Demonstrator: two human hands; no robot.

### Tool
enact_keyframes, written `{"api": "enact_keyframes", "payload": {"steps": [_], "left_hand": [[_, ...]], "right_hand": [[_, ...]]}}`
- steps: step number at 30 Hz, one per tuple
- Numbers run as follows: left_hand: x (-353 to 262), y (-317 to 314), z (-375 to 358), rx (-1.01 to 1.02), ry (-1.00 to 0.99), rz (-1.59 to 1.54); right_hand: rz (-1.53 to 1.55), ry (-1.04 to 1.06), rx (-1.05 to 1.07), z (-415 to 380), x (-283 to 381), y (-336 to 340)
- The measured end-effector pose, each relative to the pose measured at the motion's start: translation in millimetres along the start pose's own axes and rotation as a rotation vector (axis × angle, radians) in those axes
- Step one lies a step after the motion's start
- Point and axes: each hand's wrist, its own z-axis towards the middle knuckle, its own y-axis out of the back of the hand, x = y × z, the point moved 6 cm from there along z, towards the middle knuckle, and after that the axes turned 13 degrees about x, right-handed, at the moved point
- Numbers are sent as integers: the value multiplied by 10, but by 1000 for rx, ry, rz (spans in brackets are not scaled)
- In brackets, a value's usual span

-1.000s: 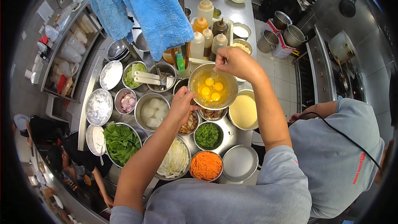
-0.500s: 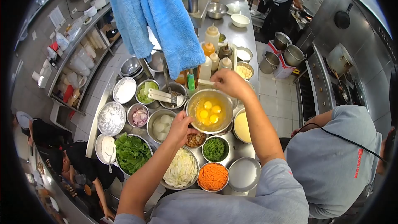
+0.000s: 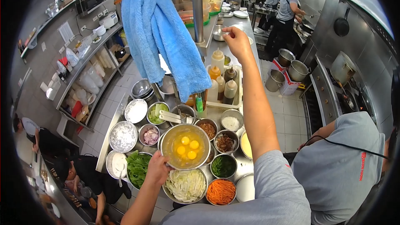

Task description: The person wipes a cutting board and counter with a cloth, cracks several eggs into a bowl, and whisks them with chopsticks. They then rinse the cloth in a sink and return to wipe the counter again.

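My left hand (image 3: pixel 158 167) grips the rim of a metal bowl (image 3: pixel 167 152), its thumb at the side. Several whole egg yolks (image 3: pixel 187 148) lie in clear egg white inside it. The bowl is above tubs of shredded cabbage (image 3: pixel 186 186) and chopped browned food (image 3: pixel 206 128). My right arm stretches far over the counter. My right hand (image 3: pixel 237 41) has curled fingers pinched together beside a metal mixing bowl (image 3: pixel 218 33); what they hold, if anything, is too small to make out.
Tubs of carrot strips (image 3: pixel 221 191), chopped greens (image 3: pixel 223 166) and leafy greens (image 3: pixel 139 168) surround the bowl. Squeeze bottles (image 3: pixel 217 60) stand in a tray. A blue towel (image 3: pixel 166 37) hangs from a metal post (image 3: pixel 196 12). A co-worker (image 3: pixel 337 162) stands at my right.
My right hand has moved from above the bottle tray to the far counter. My left hand has brought the bowl of eggs down and left. The view has tilted up.
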Motion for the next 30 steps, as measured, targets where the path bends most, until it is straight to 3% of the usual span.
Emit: {"api": "enact_keyframes", "payload": {"steps": [3, 5, 9, 10, 11, 13, 15, 16, 18, 20, 23, 30], "left_hand": [[-70, 176, -197, -70, -56, -69], [-206, 175, -352, -91, -60, -79], [-321, 604, -749, -137, -114, -80], [-386, 689, -874, -146, -146, -75], [-471, 737, -979, -152, -184, -67], [-656, 743, -1223, -195, -197, -81], [-750, 916, -1460, -277, -228, -99], [-775, 1044, -1584, -244, -250, -86], [-892, 1282, -1892, -260, -295, -84], [-931, 1640, -2225, -303, -300, -114], [-1055, 2018, -2618, -333, -284, -161], [-1275, 3262, -3350, -360, -278, -174]], "right_hand": [[21, -51, 43, -59, 108, -68], [140, 36, 54, -214, 28, -204], [190, -148, 250, -785, -281, -540], [123, -101, 335, -873, -313, -661], [46, -216, 453, -1038, -439, -729], [7, -326, 504, -1330, -429, -863], [-120, -224, 444, -1462, -574, -957], [-140, -270, 476, -1539, -630, -1011], [-183, -282, 563, -1691, -360, -1130], [23, -321, 731, -1901, 89, -1391], [83, -269, 870, -2149, 854, -1852], [165, -162, 1046, -2314, 2071, -3585]]}}
